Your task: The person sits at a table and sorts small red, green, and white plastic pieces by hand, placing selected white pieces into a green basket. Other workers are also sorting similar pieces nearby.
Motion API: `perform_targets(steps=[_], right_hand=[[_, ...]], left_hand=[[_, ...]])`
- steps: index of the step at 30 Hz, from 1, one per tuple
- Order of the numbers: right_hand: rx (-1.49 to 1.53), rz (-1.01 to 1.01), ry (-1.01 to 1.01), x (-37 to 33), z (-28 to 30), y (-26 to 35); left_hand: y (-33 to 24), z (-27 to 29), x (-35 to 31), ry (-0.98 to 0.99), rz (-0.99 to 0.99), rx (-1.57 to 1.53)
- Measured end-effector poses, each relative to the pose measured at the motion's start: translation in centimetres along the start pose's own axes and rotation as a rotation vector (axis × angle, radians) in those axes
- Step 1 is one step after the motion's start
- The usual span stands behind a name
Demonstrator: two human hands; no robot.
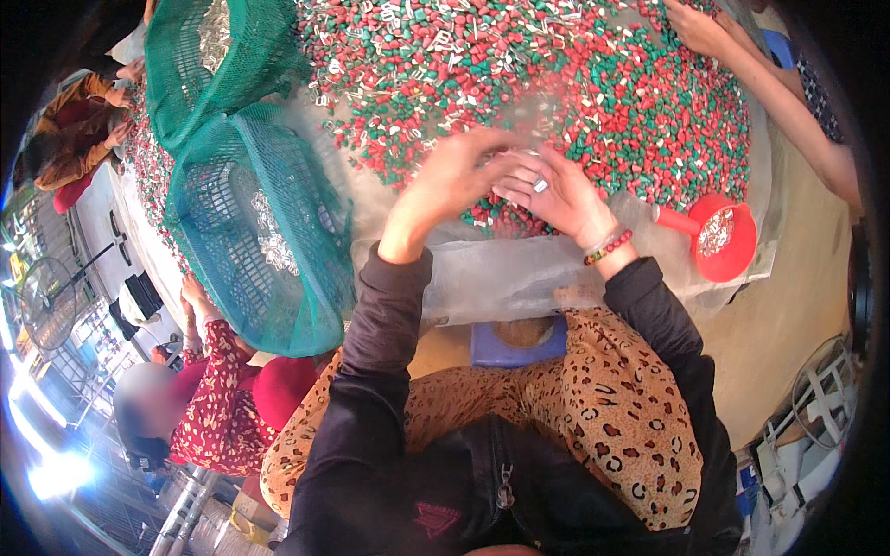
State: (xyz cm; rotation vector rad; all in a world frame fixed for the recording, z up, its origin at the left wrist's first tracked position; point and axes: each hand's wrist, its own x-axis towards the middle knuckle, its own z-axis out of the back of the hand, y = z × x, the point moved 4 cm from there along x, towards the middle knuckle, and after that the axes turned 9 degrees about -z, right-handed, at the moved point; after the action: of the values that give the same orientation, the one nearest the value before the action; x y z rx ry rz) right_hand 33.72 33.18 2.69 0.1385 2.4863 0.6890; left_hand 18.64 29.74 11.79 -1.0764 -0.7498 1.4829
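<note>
My left hand (451, 183) and my right hand (573, 197) meet above the near edge of a spread of small red, green and white pebble-like pieces (598, 120). The left fingers are bent toward the right hand and partly blurred. The fingers of my right hand curl inward, and a small silver item (540, 185) shows against them; I cannot tell whether it is a ring or a loose piece. Whatever lies between the fingertips is hidden. Pale frame-shaped pieces (445, 42) are mixed into the spread. A beaded bracelet (608, 246) circles my right wrist.
Two baskets, one teal-netted (255, 227) and one green-netted (222, 69), hold silvery pieces at left. A red scoop (725, 243) with silvery bits stands at right. Another person's arm (769, 79) reaches in from the right; people sit along the left. A blue container (491, 346) shows below the table.
</note>
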Motion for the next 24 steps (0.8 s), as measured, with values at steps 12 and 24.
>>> perform_targets(steps=[12, 24], right_hand=[[0.477, 0.079, 0.147, -2.0, 3.7, 8.0], [-1.461, 0.409, -0.763, 2.2, 6.7, 9.4]], left_hand=[[7.4, -1.3, 0.0, 0.075, 0.014, 0.509], [6.2, 2.2, -0.3, -0.441, 0.062, -0.422]])
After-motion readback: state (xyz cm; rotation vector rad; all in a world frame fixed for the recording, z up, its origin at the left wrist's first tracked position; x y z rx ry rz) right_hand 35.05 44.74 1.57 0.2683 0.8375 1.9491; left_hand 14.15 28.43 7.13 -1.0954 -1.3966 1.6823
